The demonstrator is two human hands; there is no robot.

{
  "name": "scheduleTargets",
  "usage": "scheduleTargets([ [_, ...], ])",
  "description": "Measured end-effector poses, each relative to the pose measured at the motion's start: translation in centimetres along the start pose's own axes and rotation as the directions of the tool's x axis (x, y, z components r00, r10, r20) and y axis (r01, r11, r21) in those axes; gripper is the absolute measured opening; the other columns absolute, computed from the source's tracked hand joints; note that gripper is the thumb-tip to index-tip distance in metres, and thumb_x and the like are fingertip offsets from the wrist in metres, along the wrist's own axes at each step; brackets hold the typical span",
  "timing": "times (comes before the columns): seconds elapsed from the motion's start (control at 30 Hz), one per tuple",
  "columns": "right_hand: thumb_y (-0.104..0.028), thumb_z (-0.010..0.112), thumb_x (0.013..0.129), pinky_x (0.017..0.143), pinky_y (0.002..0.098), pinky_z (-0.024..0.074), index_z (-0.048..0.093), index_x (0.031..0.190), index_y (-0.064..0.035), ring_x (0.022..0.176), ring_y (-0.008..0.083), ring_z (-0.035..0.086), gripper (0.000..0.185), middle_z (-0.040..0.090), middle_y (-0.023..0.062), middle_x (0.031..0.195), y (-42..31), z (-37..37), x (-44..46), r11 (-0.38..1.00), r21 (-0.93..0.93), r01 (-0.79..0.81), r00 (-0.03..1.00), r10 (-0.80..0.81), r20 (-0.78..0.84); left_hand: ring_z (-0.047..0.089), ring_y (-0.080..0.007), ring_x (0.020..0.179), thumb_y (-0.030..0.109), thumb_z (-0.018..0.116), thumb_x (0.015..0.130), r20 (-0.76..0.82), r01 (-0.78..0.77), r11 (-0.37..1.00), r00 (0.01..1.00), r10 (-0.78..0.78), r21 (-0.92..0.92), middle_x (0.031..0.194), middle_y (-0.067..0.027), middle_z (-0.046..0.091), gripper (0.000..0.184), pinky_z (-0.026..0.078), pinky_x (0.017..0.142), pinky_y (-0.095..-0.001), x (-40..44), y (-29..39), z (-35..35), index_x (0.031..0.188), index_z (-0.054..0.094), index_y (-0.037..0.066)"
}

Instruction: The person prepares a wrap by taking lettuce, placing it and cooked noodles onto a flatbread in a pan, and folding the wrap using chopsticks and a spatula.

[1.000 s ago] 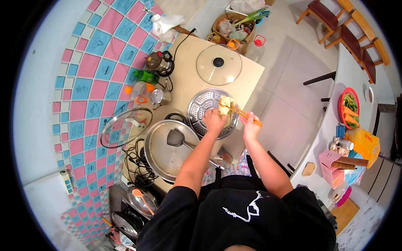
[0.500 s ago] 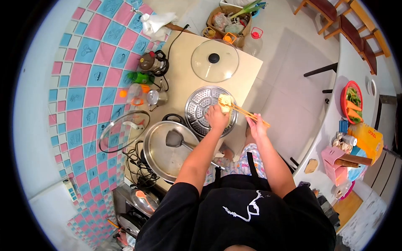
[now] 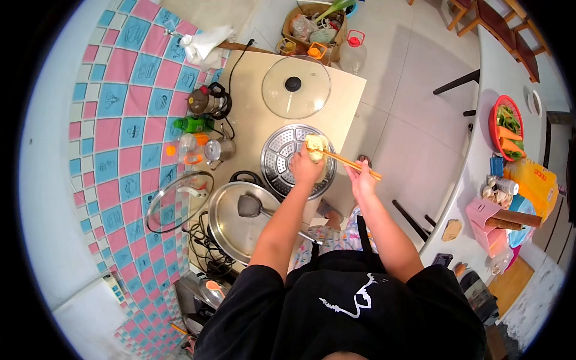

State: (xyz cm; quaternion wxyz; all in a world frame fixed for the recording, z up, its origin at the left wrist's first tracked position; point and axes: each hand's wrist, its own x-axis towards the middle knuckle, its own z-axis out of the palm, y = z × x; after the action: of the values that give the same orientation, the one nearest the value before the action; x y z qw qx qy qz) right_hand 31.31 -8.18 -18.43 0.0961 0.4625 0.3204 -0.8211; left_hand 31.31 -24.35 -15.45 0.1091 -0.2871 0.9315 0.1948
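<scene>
My right hand [image 3: 362, 181] grips a pair of wooden chopsticks [image 3: 348, 160], whose tips reach left to a pale yellow, soft-looking piece [image 3: 315, 143]. Closed around the near side of that piece is my left hand [image 3: 307, 168]; its exact kind is unclear. Both are over a round metal steamer tray [image 3: 281, 157] with many holes, and the hand and forearm hide part of it. Left of my left forearm sits a wide steel pan [image 3: 231, 225], with a dark-headed spatula [image 3: 249, 206] lying across it.
A glass lid [image 3: 294, 99] lies on the counter [image 3: 243, 135] beyond the steamer tray. Another glass lid [image 3: 180, 201] leans by the tiled wall. A kettle [image 3: 223, 148] and a green bottle [image 3: 194, 124] stand nearby. At right, a table holds a red basket [image 3: 497, 135] of vegetables.
The whole view has shifted slightly as my head moved. My hands stay over the steamer tray, still with the yellow piece and the chopsticks.
</scene>
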Motion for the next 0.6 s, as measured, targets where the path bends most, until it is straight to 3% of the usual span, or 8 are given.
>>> scheduleTargets([
  [0.1, -0.019, 0.047, 0.092, 0.072, 0.041, 0.0563, 0.047, 0.097, 0.0047, 0.079, 0.0297, 0.062, 0.024, 0.054, 0.0159, 0.095, 0.0, 2.2, -2.2, 0.991, -0.104, 0.082, 0.996, -0.078, 0.041, 0.052, -0.0332, 0.098, 0.035, 0.07, 0.061, 0.096, -0.005, 1.0, 0.995, 0.006, -0.005, 0.103, -0.0184, 0.052, 0.079, 0.041, 0.083, -0.0444, 0.4, -0.6, -1.0, 0.129, 0.036, 0.013],
  [0.23, -0.019, 0.047, 0.092, 0.071, 0.0374, 0.0563, 0.048, 0.095, 0.0045, 0.079, 0.0273, 0.062, 0.024, 0.056, 0.0152, 0.094, -0.6, 3.8, -4.9, 0.962, -0.213, 0.17, 0.978, -0.139, 0.155, 0.054, -0.0332, 0.096, 0.036, 0.07, 0.062, 0.086, -0.013, 0.995, 0.996, 0.022, -0.101, 0.101, -0.0192, 0.053, 0.08, 0.043, 0.082, -0.0436, 1.3, -3.2, 0.2, 0.131, 0.036, 0.013],
  [0.33, -0.02, 0.047, 0.092, 0.07, 0.0333, 0.0557, 0.05, 0.094, 0.004, 0.079, 0.0245, 0.062, 0.024, 0.056, 0.0145, 0.096, -1.2, 3.3, -5.6, 0.937, -0.259, 0.234, 0.955, -0.172, 0.242, 0.055, -0.0338, 0.094, 0.035, 0.07, 0.062, 0.031, 0.008, 0.984, 1.0, -0.002, -0.18, 0.098, -0.0197, 0.055, 0.074, 0.044, 0.083, -0.0411, 1.4, -4.9, 0.3, 0.127, 0.042, 0.01],
  [0.4, -0.019, 0.05, 0.091, 0.069, 0.0301, 0.0548, 0.052, 0.093, 0.0039, 0.077, 0.0211, 0.062, 0.023, 0.058, 0.0122, 0.094, -0.9, 2.7, -5.5, 0.866, -0.346, 0.36, 0.922, -0.273, 0.276, 0.057, -0.0319, 0.09, 0.032, 0.07, 0.064, -0.009, -0.069, 0.978, 0.998, 0.068, -0.196, 0.094, -0.0173, 0.059, 0.065, 0.045, 0.083, -0.0397, 1.9, -6.3, 0.5, 0.121, 0.049, 0.008],
  [0.5, -0.017, 0.053, 0.089, 0.068, 0.0278, 0.0539, 0.057, 0.092, 0.0027, 0.075, 0.0173, 0.062, 0.02, 0.06, 0.009, 0.086, -0.3, 2.8, -6.4, 0.78, -0.463, 0.421, 0.895, -0.275, 0.35, 0.06, -0.0298, 0.084, 0.029, 0.069, 0.066, 0.028, -0.016, 0.94, 0.999, 0.028, -0.34, 0.09, -0.0156, 0.063, 0.057, 0.047, 0.078, -0.0377, 2.6, -7.8, 0.3, 0.117, 0.054, 0.007],
  [0.6, -0.014, 0.056, 0.087, 0.065, 0.0243, 0.0515, 0.06, 0.09, 0.0027, 0.071, 0.0131, 0.061, 0.018, 0.06, 0.0066, 0.079, 0.9, 4.6, -8.3, 0.781, -0.458, 0.426, 0.88, -0.24, 0.409, 0.062, -0.0286, 0.078, 0.023, 0.066, 0.07, 0.016, 0.01, 0.911, 1.0, -0.004, -0.412, 0.087, -0.0152, 0.064, 0.048, 0.049, 0.072, -0.0367, 2.9, -9.1, 0.0, 0.114, 0.055, 0.006],
])
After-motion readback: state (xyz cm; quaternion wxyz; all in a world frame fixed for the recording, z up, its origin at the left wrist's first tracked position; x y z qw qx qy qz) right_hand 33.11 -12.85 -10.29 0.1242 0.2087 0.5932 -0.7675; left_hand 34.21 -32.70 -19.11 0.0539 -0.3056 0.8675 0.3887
